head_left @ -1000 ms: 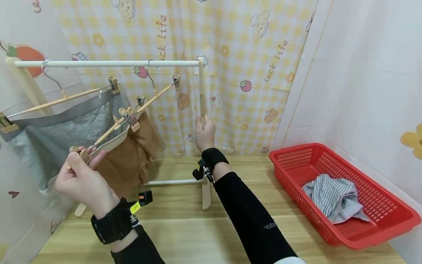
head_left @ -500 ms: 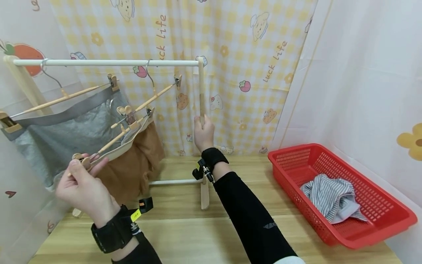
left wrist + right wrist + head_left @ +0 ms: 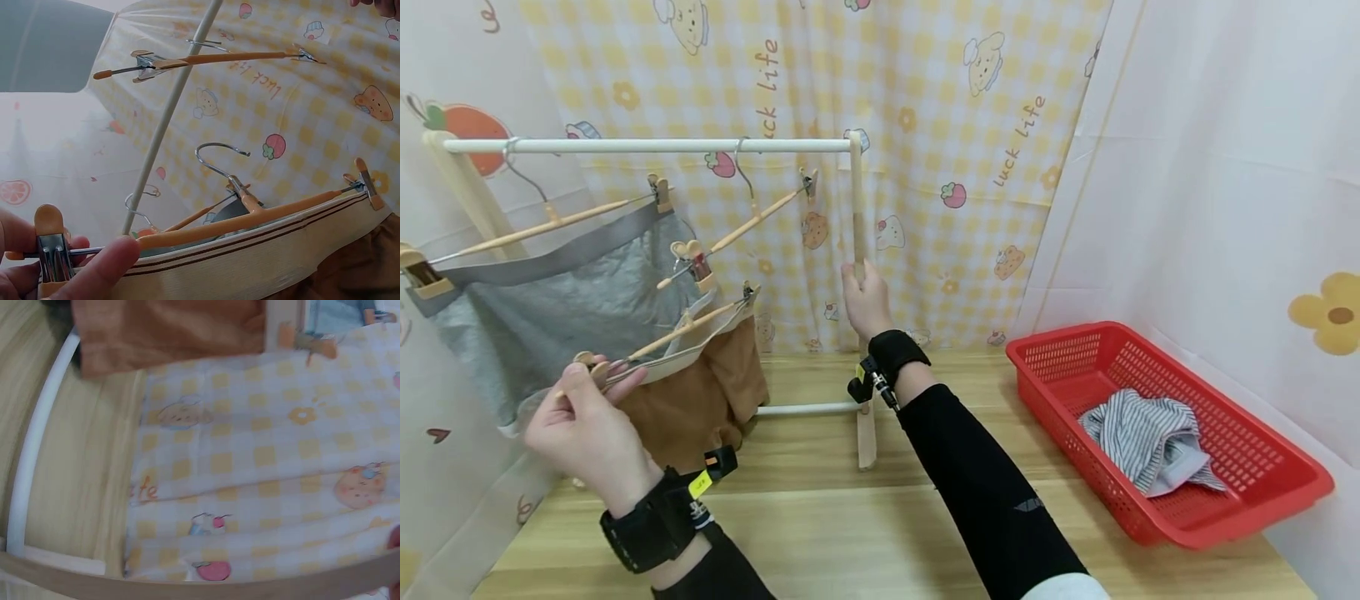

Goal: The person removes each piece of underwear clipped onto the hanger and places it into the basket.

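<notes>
Nearby, red basket [image 3: 1262, 508] with striped cloth [image 3: 1142, 442].

Back wall: yellow checked curtain [image 3: 880, 108] printed with cartoon animals, strawberries, flowers.
Right wall: plain white sheet [image 3: 1210, 167] with 1 yellow flower.
Surface: light wooden table [image 3: 865, 533].
Light: even, indoor.

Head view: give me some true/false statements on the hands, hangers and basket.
1. The left hand holds the hanger with brown shorts. True.
2. That hanger hangs from the white rail. False: its hook is off the rail, below it.
3. The right hand grips the rack's upright post. True.
4. The red basket holds grey shorts. False: it holds a striped garment.
5. An empty hanger hangs on the rail. True.
</notes>
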`<act>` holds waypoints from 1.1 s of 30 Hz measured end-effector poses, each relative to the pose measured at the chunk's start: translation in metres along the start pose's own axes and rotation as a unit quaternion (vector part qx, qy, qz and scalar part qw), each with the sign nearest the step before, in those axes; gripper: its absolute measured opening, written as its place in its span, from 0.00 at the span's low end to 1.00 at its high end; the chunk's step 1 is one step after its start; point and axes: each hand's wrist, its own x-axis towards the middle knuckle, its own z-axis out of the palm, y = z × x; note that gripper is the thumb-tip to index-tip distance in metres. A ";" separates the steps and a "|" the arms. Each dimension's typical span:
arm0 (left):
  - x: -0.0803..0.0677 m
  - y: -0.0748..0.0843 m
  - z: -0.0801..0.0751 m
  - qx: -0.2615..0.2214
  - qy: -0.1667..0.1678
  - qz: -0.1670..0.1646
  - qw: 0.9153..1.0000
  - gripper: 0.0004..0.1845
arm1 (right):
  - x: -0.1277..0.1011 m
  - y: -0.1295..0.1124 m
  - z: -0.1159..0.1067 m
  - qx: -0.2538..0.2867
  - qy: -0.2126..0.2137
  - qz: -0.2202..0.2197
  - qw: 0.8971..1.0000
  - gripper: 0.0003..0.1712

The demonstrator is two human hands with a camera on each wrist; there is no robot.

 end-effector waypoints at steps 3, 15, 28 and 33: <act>-0.003 0.001 0.000 0.000 -0.012 -0.004 1.000 0.12 | -0.008 -0.001 -0.013 -0.003 -0.028 -0.012 1.000 0.28; -0.011 -0.002 0.002 0.048 -0.082 -0.027 0.995 0.14 | -0.071 0.021 -0.089 0.102 0.095 -0.081 0.987 0.15; -0.016 0.013 0.001 0.064 -0.143 -0.022 0.987 0.16 | -0.108 0.018 -0.110 0.109 0.121 -0.117 0.980 0.14; -0.017 0.018 0.002 0.040 -0.159 -0.026 0.986 0.18 | -0.109 0.014 -0.116 0.109 0.105 -0.117 0.982 0.12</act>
